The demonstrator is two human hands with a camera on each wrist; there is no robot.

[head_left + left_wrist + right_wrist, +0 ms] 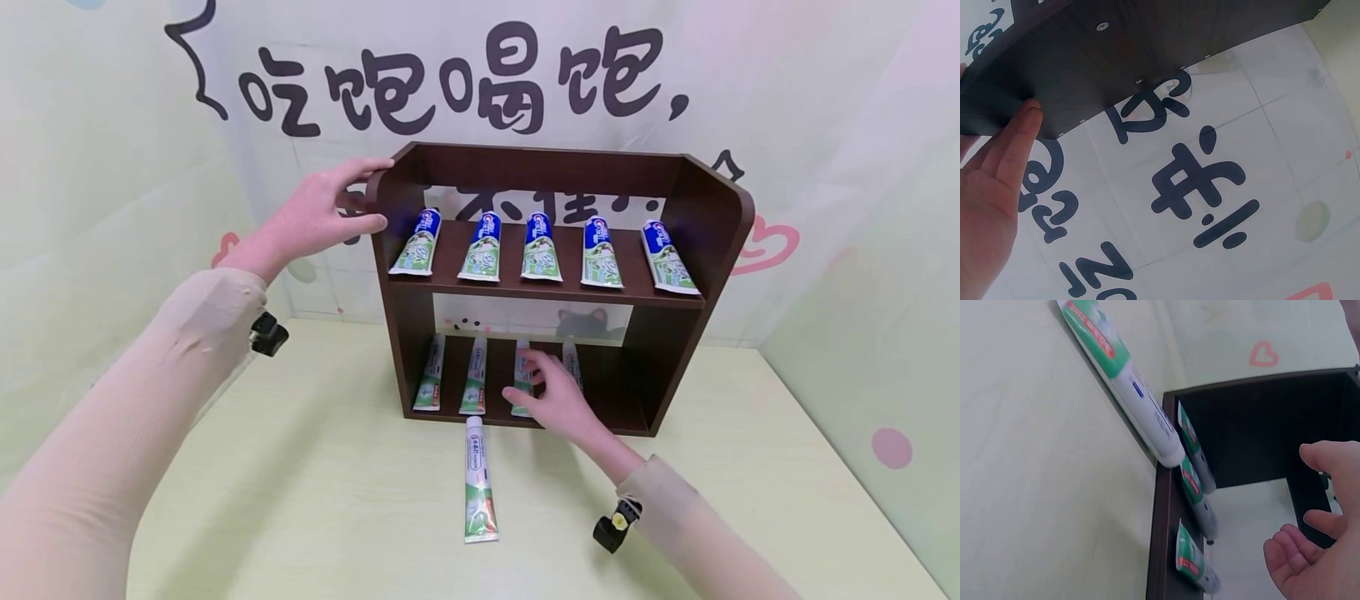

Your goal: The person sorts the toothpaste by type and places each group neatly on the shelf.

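My left hand (322, 208) grips the upper left corner of a dark brown two-tier display rack (555, 171); in the left wrist view, fingers (1019, 140) lie against its outer side panel. My right hand (558, 400) is in front of the lower shelf, overlapping the third green-and-white toothpaste tube (521, 379) in the head view. In the right wrist view its fingers are spread and hold nothing. Other such tubes, a first (431, 375), a second (474, 379) and a partly hidden one (572, 360), lie on that shelf.
Another green-and-white toothpaste tube (478, 483) lies on the pale table (337, 500), its cap at the rack's front edge. Several blue-and-green toothpaste tubes (542, 250) line the upper shelf. A printed backdrop (825, 125) hangs behind the rack.
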